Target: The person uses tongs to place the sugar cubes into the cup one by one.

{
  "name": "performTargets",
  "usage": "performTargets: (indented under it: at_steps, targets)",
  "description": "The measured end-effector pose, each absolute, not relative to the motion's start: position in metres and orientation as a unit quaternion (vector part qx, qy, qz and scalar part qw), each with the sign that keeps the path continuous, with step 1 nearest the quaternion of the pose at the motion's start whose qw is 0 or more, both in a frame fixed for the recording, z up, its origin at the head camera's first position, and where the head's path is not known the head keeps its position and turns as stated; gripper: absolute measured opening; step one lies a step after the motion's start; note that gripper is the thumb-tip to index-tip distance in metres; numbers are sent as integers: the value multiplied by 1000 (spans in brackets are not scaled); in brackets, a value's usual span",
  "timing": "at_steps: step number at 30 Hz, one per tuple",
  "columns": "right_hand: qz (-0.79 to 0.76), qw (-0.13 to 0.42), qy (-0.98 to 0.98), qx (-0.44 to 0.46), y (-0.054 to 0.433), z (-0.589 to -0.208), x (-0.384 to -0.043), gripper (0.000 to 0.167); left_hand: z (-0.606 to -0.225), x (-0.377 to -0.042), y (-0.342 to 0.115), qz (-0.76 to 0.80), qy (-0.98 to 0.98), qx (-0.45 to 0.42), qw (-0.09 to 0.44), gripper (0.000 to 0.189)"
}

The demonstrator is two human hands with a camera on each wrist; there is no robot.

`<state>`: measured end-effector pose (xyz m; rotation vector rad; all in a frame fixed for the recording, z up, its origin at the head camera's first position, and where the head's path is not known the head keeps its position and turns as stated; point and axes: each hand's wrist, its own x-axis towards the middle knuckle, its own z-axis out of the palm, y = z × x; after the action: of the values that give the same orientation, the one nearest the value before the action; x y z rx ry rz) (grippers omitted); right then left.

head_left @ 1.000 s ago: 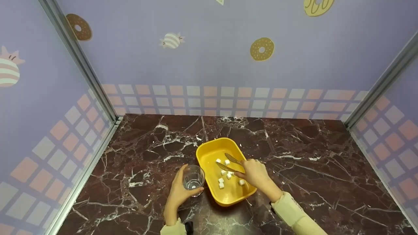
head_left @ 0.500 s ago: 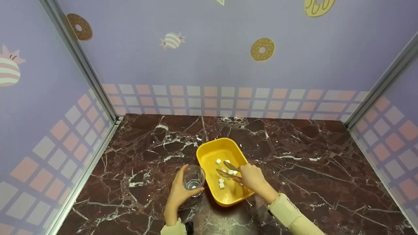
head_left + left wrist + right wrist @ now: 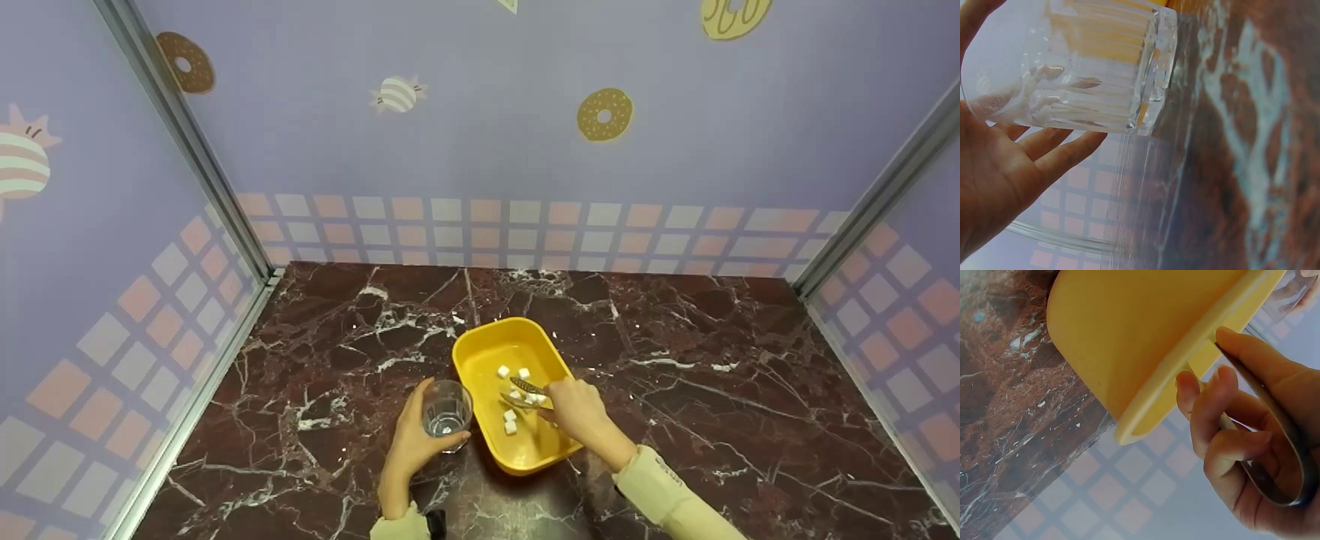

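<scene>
A clear drinking glass [image 3: 447, 412] stands left of a yellow plastic bin [image 3: 525, 452]; my left hand [image 3: 409, 441] curves its fingers and thumb around it. The left wrist view shows the faceted base of the glass [image 3: 1157, 73] at the tabletop, with fingers along its side. My right hand [image 3: 581, 411] grips metal tongs [image 3: 528, 386] over the bin's right rim, tips reaching down inside. Several small white cubes [image 3: 511, 427] lie in the bin, some beside the tong tips. In the right wrist view the bent tongs [image 3: 1292, 430] sit within the fingers; their tips are hidden by the bin wall.
The bin and glass rest on a dark red marbled tabletop [image 3: 712, 420] with white veins. Lilac walls [image 3: 487, 142] with printed sweets and tiles close off the back and both sides, joined by metal corner strips [image 3: 187, 150].
My right hand has shifted slightly left and down, and the tong tips have moved nearer each other among the cubes. The left hand and the glass have stayed in place.
</scene>
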<state>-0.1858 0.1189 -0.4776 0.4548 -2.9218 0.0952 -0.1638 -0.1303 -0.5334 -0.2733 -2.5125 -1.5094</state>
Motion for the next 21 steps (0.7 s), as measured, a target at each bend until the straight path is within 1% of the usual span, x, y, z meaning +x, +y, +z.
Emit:
performTargets:
  at_steps: [8,15,21]
  targets:
    - [37,113,-979,164,119,-479,-186,19,-535,-164,-131,-516,-846,-95,101,96]
    - [39,117,-978,167,119,-480,-186,18,-535,-165,-130,-510,-849,-93,104,96]
    - [49,110,-979,167,120,-478,-185,16,-535,-164,-130,-508,-850,-94,107,96]
